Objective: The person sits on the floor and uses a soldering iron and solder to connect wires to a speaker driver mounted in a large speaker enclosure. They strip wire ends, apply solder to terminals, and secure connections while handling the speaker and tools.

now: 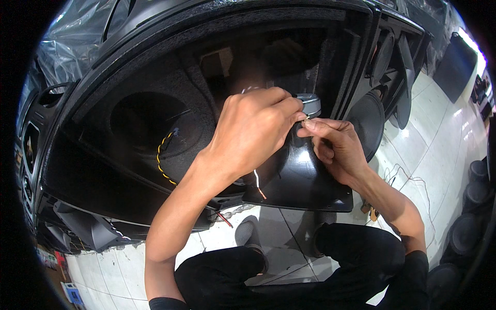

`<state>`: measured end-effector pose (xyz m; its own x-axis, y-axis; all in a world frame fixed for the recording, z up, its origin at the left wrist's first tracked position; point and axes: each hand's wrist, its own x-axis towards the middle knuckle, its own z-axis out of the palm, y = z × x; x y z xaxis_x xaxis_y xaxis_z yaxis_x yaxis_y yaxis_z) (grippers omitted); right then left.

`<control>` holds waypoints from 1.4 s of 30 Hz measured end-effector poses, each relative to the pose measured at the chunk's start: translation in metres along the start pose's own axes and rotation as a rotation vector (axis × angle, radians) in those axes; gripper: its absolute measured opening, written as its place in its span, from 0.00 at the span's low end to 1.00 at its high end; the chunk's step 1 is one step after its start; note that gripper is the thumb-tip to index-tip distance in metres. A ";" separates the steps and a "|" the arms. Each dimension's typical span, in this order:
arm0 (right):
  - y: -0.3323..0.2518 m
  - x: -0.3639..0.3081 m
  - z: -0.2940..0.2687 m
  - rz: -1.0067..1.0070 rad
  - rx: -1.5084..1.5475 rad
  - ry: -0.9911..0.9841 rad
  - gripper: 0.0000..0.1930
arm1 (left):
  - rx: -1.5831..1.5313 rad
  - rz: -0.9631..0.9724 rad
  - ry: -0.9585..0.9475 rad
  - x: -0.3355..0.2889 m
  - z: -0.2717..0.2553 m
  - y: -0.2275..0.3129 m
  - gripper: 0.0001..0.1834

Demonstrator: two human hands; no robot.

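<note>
A large black speaker cabinet [199, 54] lies in front of me. On a glossy black flared horn [305, 175] at its near side sits a rounded grey part [311, 105], which looks like a driver. My left hand [253, 126] is closed beside that part, its fingertips pinched together. Against them, my right hand [338, 150] pinches with thumb and forefinger. What lies between the fingertips is too small to make out. A white wire [257, 182] with a bare copper end hangs below my left hand; its upper course is hidden.
A yellow-and-black twisted wire [159, 155] comes out of a round opening in the cabinet. More speaker cabinets [400, 67] stand at the right. Thin loose wires [413, 178] lie on the tiled floor [408, 155], and round black speakers [465, 232] line the far right.
</note>
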<state>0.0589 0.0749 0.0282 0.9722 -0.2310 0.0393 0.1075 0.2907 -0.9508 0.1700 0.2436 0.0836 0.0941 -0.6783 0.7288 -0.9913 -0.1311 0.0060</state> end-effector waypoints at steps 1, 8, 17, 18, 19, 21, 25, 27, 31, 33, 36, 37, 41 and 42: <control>0.000 0.000 0.000 -0.001 -0.007 0.000 0.10 | -0.002 -0.004 0.000 0.000 0.000 0.000 0.05; 0.000 -0.001 0.000 -0.051 -0.041 0.002 0.12 | 0.005 0.021 0.033 0.000 0.001 -0.001 0.05; -0.001 0.002 -0.003 -0.293 -0.385 0.014 0.11 | -0.012 0.009 0.032 0.000 0.001 -0.002 0.04; -0.002 0.002 -0.003 -0.317 -0.423 0.029 0.11 | -0.016 0.014 0.050 -0.001 0.003 -0.003 0.05; -0.001 0.003 -0.005 -0.362 -0.479 0.016 0.11 | -0.017 0.022 0.063 -0.001 0.005 -0.003 0.05; 0.001 0.004 -0.010 -0.451 -0.590 -0.009 0.11 | -0.011 0.026 0.067 -0.002 0.005 -0.004 0.05; 0.002 0.005 -0.009 -0.447 -0.537 0.000 0.11 | 0.009 0.004 0.040 -0.002 0.003 -0.002 0.05; 0.003 0.004 -0.007 -0.444 -0.514 0.014 0.11 | 0.014 -0.006 0.027 -0.001 0.003 -0.002 0.04; 0.002 0.005 -0.007 -0.361 -0.436 -0.004 0.11 | 0.020 -0.002 0.035 -0.001 0.003 -0.002 0.05; 0.003 0.007 -0.011 -0.355 -0.372 -0.053 0.12 | 0.012 -0.001 0.044 -0.001 0.003 -0.002 0.05; 0.004 0.006 -0.012 -0.308 -0.361 -0.036 0.12 | -0.011 -0.013 0.041 -0.002 0.003 -0.003 0.05; 0.003 0.006 -0.012 -0.299 -0.359 -0.041 0.12 | -0.014 -0.013 0.041 -0.002 0.004 -0.004 0.05; -0.002 0.004 -0.010 -0.246 -0.348 -0.036 0.13 | -0.008 -0.020 0.033 -0.002 0.003 -0.003 0.05; -0.003 0.003 -0.009 -0.229 -0.345 -0.028 0.14 | -0.008 -0.022 0.031 -0.002 0.003 -0.002 0.05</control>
<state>0.0598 0.0652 0.0291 0.9372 -0.2266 0.2652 0.2498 -0.0945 -0.9637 0.1725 0.2433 0.0805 0.1127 -0.6528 0.7491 -0.9899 -0.1393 0.0276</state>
